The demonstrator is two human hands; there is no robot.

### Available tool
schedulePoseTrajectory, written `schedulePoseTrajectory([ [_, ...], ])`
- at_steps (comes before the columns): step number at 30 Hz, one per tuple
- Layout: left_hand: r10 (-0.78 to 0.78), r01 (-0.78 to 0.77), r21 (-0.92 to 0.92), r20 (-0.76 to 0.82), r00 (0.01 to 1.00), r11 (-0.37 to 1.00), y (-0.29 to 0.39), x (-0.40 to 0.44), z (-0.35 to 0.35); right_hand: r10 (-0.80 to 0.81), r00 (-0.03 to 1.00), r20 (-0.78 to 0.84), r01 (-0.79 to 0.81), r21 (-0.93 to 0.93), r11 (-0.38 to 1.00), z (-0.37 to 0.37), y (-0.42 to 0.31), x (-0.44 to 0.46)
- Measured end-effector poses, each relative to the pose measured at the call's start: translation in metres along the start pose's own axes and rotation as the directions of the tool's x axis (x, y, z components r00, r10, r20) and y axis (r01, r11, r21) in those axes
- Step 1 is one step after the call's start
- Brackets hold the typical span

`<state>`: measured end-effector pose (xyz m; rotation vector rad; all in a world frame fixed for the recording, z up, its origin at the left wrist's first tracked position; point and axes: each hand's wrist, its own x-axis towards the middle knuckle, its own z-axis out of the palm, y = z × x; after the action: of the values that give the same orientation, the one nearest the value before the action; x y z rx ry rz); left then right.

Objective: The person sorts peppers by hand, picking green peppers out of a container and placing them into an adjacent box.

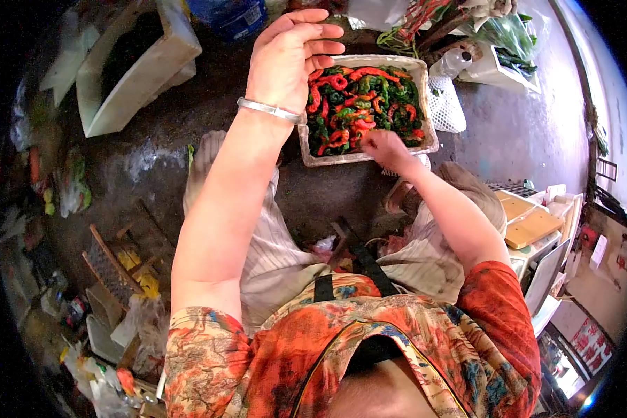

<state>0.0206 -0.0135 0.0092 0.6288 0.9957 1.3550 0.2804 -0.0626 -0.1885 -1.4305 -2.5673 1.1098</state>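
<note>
A white foam box (370,159) stands on the floor in front of me, filled with red and green peppers (357,104), many of them curled. My left hand (285,59), with a silver bracelet at the wrist, is held over the box's left far corner. Its fingers are stretched out and slightly apart, and nothing shows in them. Over the near right part of the peppers is my right hand (389,150), its fingers curled together and a little blurred. What they hold, if anything, is hidden.
A tall white foam box (129,90) stands at the left, and a blue tub (230,15) behind. Right of the peppers are a plastic bottle (453,63) and a white net bag (447,104). A small chair (111,268) and plastic bags lie lower left.
</note>
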Motion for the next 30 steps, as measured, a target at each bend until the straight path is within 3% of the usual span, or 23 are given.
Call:
schedulePoseTrajectory([
  [1, -0.004, 0.003, 0.01, 0.02, 1.0, 1.0, 0.0, -0.001, 0.0, -0.038, 0.989, -0.141, 0.065, 0.193, 0.979, -0.02, -0.019, -0.001],
  [3, -0.011, 0.01, 0.025, 0.038, 0.999, 1.0, 0.0, -0.002, 0.001, -0.032, 0.967, -0.252, 0.115, 0.323, 0.939, -0.037, -0.027, 0.009],
  [5, -0.024, 0.01, 0.148, 0.091, 0.996, 0.989, -0.001, -0.004, 0.005, 0.136, 0.987, -0.085, -0.067, 0.554, 0.83, -0.062, -0.035, 0.014],
  [6, -0.057, 0.033, 0.222, 0.098, 0.994, 0.974, -0.002, -0.005, 0.009, 0.099, 0.993, -0.068, -0.021, 0.714, 0.7, -0.07, -0.038, 0.014],
  [7, -0.059, 0.035, 0.226, 0.102, 0.993, 0.974, -0.003, -0.006, 0.011, 0.101, 0.992, -0.071, -0.02, 0.716, 0.698, -0.08, -0.047, 0.013],
  [9, -0.113, 0.028, 0.415, 0.182, 0.977, 0.909, -0.006, -0.007, 0.015, 0.113, 0.992, -0.057, -0.023, 0.798, 0.603, -0.099, -0.065, 0.01],
  [13, -0.068, -0.244, 0.712, 0.38, 0.923, 0.659, -0.028, -0.006, 0.011, 0.02, 0.997, -0.077, 0.055, 0.851, 0.522, -0.123, -0.078, 0.004],
  [14, 0.012, -0.412, 0.775, 0.464, 0.886, 0.479, -0.03, -0.007, 0.01, -0.026, 0.992, -0.125, 0.12, 0.838, 0.532, -0.129, -0.082, 0.002],
  [17, 0.097, -0.63, 0.632, 0.667, 0.739, 0.452, -0.053, -0.001, 0.007, -0.073, 0.986, -0.153, 0.169, 0.921, 0.351, -0.139, -0.085, -0.002],
  [18, 0.094, -0.631, 0.631, 0.669, 0.737, 0.452, -0.049, -0.003, 0.011, -0.07, 0.985, -0.156, 0.17, 0.922, 0.348, -0.141, -0.089, -0.002],
  [20, -0.053, -0.467, 0.775, 0.537, 0.842, 0.425, -0.041, -0.007, 0.018, -0.039, 0.972, -0.233, 0.235, 0.94, 0.247, -0.145, -0.094, -0.003],
  [21, -0.023, -0.471, 0.732, 0.552, 0.834, 0.492, -0.038, -0.004, 0.02, -0.035, 0.972, -0.234, 0.235, 0.94, 0.246, -0.144, -0.092, -0.003],
  [24, -0.143, -0.133, 0.683, 0.331, 0.933, 0.718, -0.024, 0.0, 0.023, 0.054, 0.986, -0.156, 0.111, 0.871, 0.478, -0.136, -0.08, -0.002],
  [25, -0.169, -0.03, 0.626, 0.257, 0.952, 0.779, -0.015, -0.002, 0.026, 0.055, 0.986, -0.156, 0.112, 0.872, 0.476, -0.132, -0.076, -0.003],
  [27, -0.095, -0.024, 0.347, 0.322, 0.942, 0.937, -0.007, -0.001, 0.027, 0.102, 0.988, -0.118, 0.044, 0.84, 0.541, -0.122, -0.07, -0.002],
  [28, -0.03, -0.038, 0.199, 0.329, 0.944, 0.979, -0.01, 0.002, 0.023, 0.141, 0.981, -0.133, 0.021, 0.795, 0.606, -0.118, -0.069, -0.003],
  [29, -0.072, 0.04, 0.105, 0.322, 0.944, 0.994, -0.008, 0.004, 0.017, 0.135, 0.982, -0.129, 0.021, 0.794, 0.607, -0.116, -0.068, -0.004],
  [30, -0.105, 0.09, 0.063, 0.302, 0.948, 0.994, -0.005, 0.006, 0.016, 0.11, 0.988, -0.105, 0.0, 0.721, 0.693, -0.115, -0.068, -0.004],
])
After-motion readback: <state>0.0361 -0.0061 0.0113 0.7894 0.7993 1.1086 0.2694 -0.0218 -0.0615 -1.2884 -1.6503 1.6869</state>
